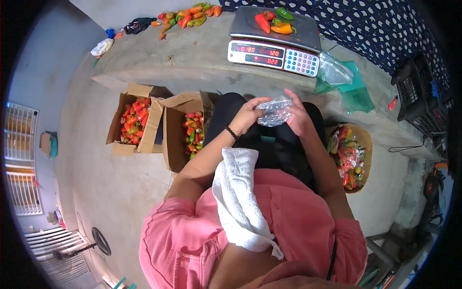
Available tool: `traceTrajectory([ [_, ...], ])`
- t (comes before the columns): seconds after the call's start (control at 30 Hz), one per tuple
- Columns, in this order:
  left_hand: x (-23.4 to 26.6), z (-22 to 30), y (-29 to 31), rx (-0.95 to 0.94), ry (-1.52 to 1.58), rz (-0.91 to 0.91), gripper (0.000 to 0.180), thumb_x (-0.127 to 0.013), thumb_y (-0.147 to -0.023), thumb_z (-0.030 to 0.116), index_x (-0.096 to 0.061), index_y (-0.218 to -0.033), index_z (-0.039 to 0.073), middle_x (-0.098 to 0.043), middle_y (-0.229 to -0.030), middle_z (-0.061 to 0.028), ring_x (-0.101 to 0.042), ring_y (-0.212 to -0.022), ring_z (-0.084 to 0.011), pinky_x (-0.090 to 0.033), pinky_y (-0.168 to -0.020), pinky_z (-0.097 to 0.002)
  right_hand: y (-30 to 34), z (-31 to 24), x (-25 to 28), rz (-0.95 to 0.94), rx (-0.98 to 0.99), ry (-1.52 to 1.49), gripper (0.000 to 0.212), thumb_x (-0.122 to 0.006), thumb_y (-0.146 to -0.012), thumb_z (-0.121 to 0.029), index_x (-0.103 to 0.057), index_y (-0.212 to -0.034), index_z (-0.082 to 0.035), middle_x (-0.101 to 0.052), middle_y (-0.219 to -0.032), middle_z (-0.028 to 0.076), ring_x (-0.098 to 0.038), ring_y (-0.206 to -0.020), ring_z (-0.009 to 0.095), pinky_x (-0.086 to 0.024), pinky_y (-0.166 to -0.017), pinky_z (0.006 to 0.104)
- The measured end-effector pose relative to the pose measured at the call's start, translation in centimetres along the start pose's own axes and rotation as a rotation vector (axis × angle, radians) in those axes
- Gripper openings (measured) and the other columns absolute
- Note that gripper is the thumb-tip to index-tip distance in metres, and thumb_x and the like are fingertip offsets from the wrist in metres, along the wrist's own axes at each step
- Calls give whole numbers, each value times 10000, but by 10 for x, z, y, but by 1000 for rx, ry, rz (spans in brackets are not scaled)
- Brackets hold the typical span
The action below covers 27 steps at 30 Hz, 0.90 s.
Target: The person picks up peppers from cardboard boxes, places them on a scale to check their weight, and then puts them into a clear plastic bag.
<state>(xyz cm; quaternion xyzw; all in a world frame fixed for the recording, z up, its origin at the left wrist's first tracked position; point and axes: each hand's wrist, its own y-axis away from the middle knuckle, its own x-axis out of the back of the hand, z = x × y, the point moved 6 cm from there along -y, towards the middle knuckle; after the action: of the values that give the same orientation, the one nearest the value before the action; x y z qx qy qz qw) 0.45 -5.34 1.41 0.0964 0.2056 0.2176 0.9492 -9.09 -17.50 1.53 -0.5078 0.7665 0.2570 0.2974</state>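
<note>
Between my two hands, above my lap, is a crumpled clear plastic bag (275, 111). My left hand (248, 114) pinches its left side with thumb and fingers. At its right side my right hand (299, 117) grips the plastic, one finger stretched upward. Ahead of me, several red, orange and green peppers (263, 22) lie on the grey platform of a digital scale (274, 57), whose red display is lit. A stack of clear plastic bags (335, 69) lies on the ledge to the right of the scale.
Left of my legs stand two cardboard boxes (158, 120) of peppers. A round container (367, 159) of bagged peppers is at my right. Loose peppers (185, 18) lie on the concrete ledge (159, 55). A black plastic crate (419, 103) stands far right, below a dark patterned cloth (358, 26).
</note>
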Motion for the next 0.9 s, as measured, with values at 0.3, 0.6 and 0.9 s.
traceTrajectory([
  [0.3, 12, -1, -1, -158, -172, 209, 462, -501, -788, -57, -424, -1238, 11, -531, -1111, -101, -525, -962, -158, -425, -832, -264, 3, 0, -7, -14, -27, 79, 601, -523, -781, -47, -295, -1337, -49, -488, -1136, 136, -524, -999, 221, -460, -828, 350],
  [0.6, 5, 6, 3, -510, -604, 64, 458, -494, -728, -92, -570, -1146, 80, -530, -1075, -79, -506, -1005, -208, -410, -856, -264, 1, 8, 8, 73, -20, 181, 579, -513, -775, 0, -329, -1320, -65, -522, -1039, 126, -544, -876, 191, -469, -729, 290],
  [0.9, -1, 21, -11, -340, -878, 291, 463, -534, -705, 0, -524, -1163, 70, -493, -1072, -206, -515, -964, -338, -439, -834, -356, 3, 3, 2, 157, 84, 390, 609, -526, -718, 12, -347, -1298, -39, -515, -1030, 121, -528, -843, 172, -458, -718, 277],
])
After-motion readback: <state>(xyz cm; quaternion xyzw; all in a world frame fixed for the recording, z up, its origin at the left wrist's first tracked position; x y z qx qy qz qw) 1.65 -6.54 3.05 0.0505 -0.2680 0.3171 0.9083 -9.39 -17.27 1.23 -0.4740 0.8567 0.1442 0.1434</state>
